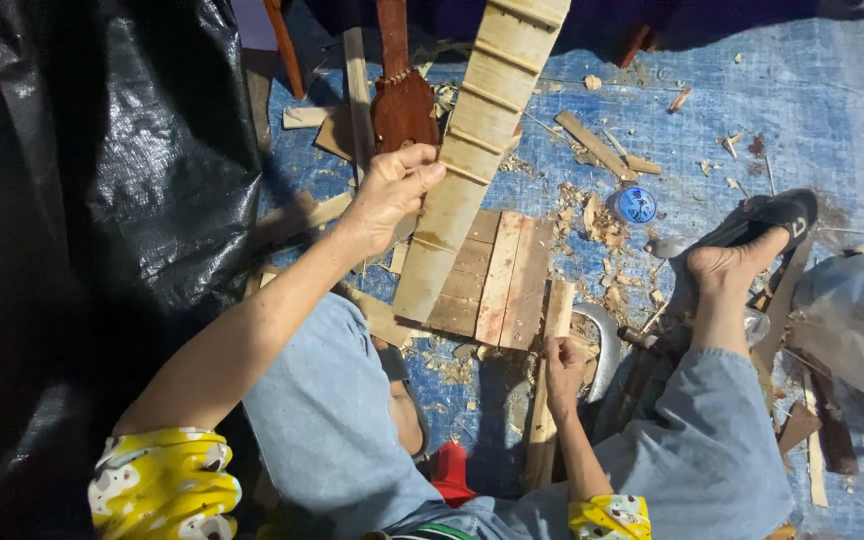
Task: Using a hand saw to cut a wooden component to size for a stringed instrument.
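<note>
Blue tarp [812, 90] strewn with wood shavings — ground beneath me. At left, my left hand [390, 190] is clamped on a pale fretted neck [472, 150], tilted up and away. Just right and nearer me, my right hand [562, 362] grips a wood strip [547, 400] — curved blade [604, 345] beside it.

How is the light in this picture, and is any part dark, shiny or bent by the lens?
Head view: light falls evenly on the blue tarp and the notched wooden strip held by the left hand; the black plastic sheet at left stays dark with dull glare on its folds; the right hand is sharp; the wide lens bends the edges slightly.
</note>
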